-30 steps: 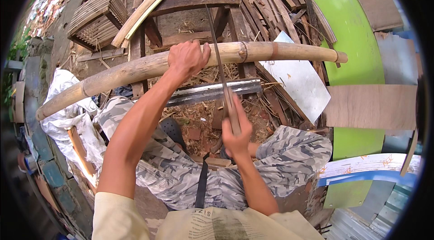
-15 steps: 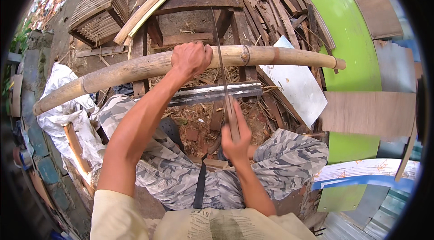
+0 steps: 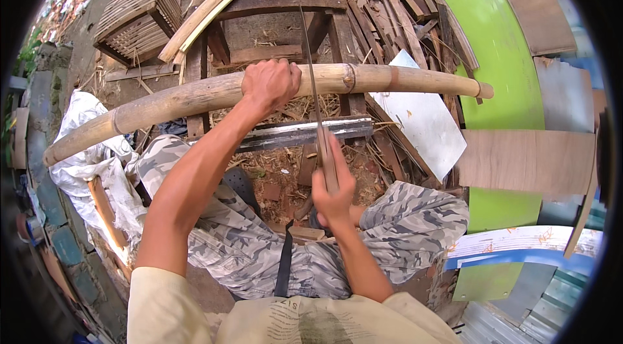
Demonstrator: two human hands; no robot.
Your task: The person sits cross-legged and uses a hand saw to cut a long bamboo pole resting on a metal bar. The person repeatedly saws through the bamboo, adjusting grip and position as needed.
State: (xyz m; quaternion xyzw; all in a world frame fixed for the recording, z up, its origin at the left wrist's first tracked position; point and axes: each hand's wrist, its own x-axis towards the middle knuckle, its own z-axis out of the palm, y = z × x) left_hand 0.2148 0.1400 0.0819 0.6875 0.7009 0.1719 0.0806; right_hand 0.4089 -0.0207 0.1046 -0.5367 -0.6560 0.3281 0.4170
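A long, slightly curved bamboo pole (image 3: 175,97) lies crosswise over a dark wooden frame (image 3: 279,4). My left hand (image 3: 271,84) is closed over the top of the pole, just left of the saw. With my right hand (image 3: 334,191) I grip the handle of a handsaw (image 3: 315,94). Its narrow blade points away from me and crosses the pole a little left of a ringed node. Whether the teeth have cut into the bamboo is too small to make out. The handle is partly hidden by my fingers.
Split bamboo strips (image 3: 214,13) rest on the frame's far left, beside a slatted wooden crate (image 3: 139,16). Scrap wood (image 3: 396,7) is piled at the far right, near a white sheet (image 3: 428,117) and a green panel (image 3: 496,39). A white sack (image 3: 84,130) lies under the pole's left end.
The saw and my right hand have shifted slightly away from me. My left hand keeps its hold on the pole. The whole view has moved a little.
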